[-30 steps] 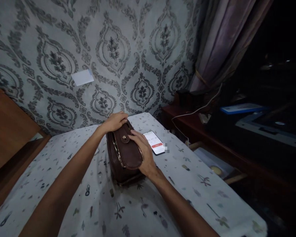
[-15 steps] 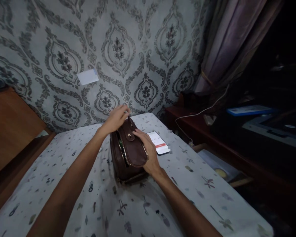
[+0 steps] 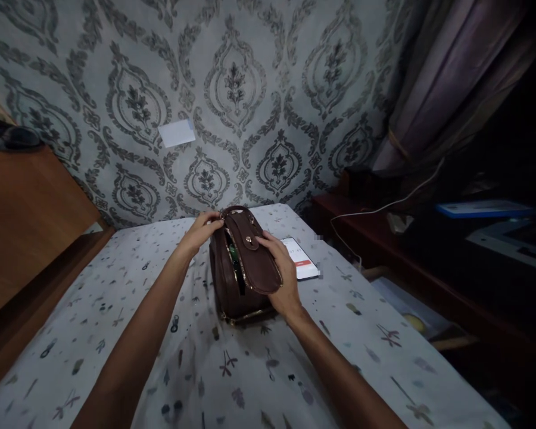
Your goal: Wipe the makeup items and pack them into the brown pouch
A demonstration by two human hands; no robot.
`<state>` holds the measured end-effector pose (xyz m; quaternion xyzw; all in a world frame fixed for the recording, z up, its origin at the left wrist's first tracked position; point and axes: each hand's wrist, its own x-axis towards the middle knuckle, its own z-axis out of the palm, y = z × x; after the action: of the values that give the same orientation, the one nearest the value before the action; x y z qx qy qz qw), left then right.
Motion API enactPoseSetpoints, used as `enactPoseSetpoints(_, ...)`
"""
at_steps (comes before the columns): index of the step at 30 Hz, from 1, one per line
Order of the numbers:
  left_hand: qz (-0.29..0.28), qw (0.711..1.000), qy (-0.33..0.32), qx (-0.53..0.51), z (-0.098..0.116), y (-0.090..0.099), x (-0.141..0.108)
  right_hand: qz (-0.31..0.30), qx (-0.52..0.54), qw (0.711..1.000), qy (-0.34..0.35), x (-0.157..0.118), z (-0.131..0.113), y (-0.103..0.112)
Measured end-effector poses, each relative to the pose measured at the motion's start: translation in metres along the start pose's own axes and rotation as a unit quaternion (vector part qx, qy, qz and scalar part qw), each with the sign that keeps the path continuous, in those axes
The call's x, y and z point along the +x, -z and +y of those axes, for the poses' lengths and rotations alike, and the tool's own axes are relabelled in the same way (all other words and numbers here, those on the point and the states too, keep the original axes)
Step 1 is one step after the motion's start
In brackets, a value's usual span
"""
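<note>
A dark brown leather handbag [image 3: 262, 265] rests on the patterned bedsheet, its top flap fastened by a small metal clasp. On its left side the zipper is undone, and a gap shows something green [image 3: 234, 257] inside that I cannot make out fully. My left hand [image 3: 201, 232] is at the far left of the bag's top, its fingertips closed on the edge near the zipper's end. My right hand [image 3: 282, 265] grips the right side of the bag, thumb and fingers along the flap; part of that hand is behind the bag.
A lit phone [image 3: 304, 262] lies just right of the bag. The sheet-covered surface [image 3: 196, 369] meets a patterned wall with a white paper [image 3: 177, 133] on it. A wooden board [image 3: 31, 208] stands left; a white cable [image 3: 384, 207] and dark red furniture [image 3: 411, 256] are right.
My left hand has come down from above the bag's far end to its left top edge. The side gap shows more of the green contents. My right hand keeps its grip; the view has shifted.
</note>
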<state>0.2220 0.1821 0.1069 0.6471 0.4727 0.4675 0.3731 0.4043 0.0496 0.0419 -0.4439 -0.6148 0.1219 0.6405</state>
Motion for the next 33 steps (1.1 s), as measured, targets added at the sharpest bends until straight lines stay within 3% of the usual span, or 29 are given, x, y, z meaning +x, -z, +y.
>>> enactPoseSetpoints(12,-0.005,0.998,-0.039,0.055,-0.007,-0.006,-0.001,0.027,0.004,1.000,-0.004,-0.004,-0.001,-0.005)
enactPoseSetpoints(19,0.010,0.999,-0.043,0.025,-0.008,-0.007,-0.003,0.021,0.008,1.000,0.016,-0.004,0.001,-0.003)
enactPoseSetpoints(26,0.031,0.999,-0.028,-0.017,-0.009,-0.014,0.013,0.025,-0.007,0.999,0.020,-0.006,0.003,-0.005)
enactPoseSetpoints(33,0.069,0.994,-0.062,0.056,-0.013,-0.018,0.022,0.021,-0.021,0.999,0.014,-0.007,0.004,-0.005)
